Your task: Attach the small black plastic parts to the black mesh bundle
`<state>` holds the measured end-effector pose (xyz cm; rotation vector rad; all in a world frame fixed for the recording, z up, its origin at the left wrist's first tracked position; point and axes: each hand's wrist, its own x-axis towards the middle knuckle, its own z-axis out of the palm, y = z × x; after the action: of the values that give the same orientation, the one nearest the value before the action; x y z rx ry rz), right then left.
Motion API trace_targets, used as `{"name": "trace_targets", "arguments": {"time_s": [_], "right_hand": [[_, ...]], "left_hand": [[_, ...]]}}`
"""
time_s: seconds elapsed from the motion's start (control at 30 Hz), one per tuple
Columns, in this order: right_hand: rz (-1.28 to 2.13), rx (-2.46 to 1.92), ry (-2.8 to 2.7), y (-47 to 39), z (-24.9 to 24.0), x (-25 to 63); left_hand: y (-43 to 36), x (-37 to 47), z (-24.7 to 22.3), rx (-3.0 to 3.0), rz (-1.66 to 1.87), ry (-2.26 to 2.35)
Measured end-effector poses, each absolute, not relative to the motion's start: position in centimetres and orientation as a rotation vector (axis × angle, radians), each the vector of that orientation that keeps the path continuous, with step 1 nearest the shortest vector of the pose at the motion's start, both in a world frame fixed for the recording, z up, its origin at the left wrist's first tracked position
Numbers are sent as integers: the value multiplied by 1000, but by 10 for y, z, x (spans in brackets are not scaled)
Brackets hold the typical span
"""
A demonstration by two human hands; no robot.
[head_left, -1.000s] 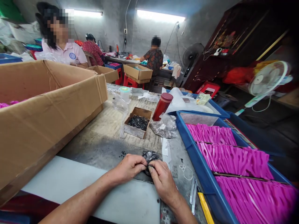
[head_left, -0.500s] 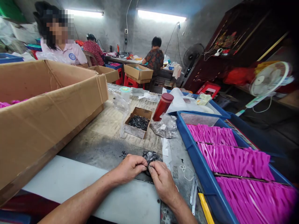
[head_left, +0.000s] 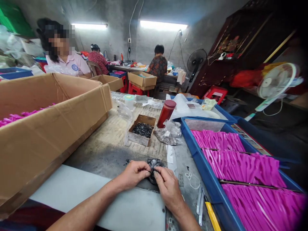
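I log first the large open tan cardboard box (head_left: 55,138) at left; magenta strip-like pieces (head_left: 26,116) show inside it. At right, I record a long blue plastic tray (head_left: 214,185) holding three rows of thin, upright magenta pieces (head_left: 243,167), parted by narrow dividers. Beyond the hands, between those two, I find a small open cardboard box (head_left: 139,140) containing black, sliver-like pieces (head_left: 142,129); just beside it lies a clear plastic bag (head_left: 172,129) with small silvery pieces inside.

Left hand (head_left: 136,173) and right hand (head_left: 169,183) meet, fingertips pinched on a small dark piece (head_left: 152,172). A rounded, shiny black bundle (head_left: 155,163) lies just beyond and beneath those fingertips. Whether the piece belongs to the bundle, I cannot tell from here.
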<state>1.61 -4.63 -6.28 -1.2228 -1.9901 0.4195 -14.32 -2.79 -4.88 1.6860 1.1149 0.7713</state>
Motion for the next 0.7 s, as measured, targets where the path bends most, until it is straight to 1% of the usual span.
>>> {"name": "trace_targets", "arguments": {"time_s": [0.13,0.23,0.3,0.37,0.5,0.6,0.7], "right_hand": [[403,-1269,-1919,-45,-65,22],[380,-1272,-1902,-45,-66,23],[363,-1252,-1914,-45,-66,21],[349,-1232,-1936,-46,-66,20],[334,-1222,-1969,-46,-68,19],[326,-1243,-1964,-45,-70,21],[320,-1256,-1950,-44,-70,24]], "left_hand": [[-20,-152,-41,1410,882,1115],[-3,-164,-23,1357,981,1188],[15,-170,-8,1444,1029,1285],[37,-174,5,1655,1044,1461],[77,-177,19,1801,1034,1613],[83,-175,22,1937,997,1693],[68,-175,18,2070,871,1672]]}}
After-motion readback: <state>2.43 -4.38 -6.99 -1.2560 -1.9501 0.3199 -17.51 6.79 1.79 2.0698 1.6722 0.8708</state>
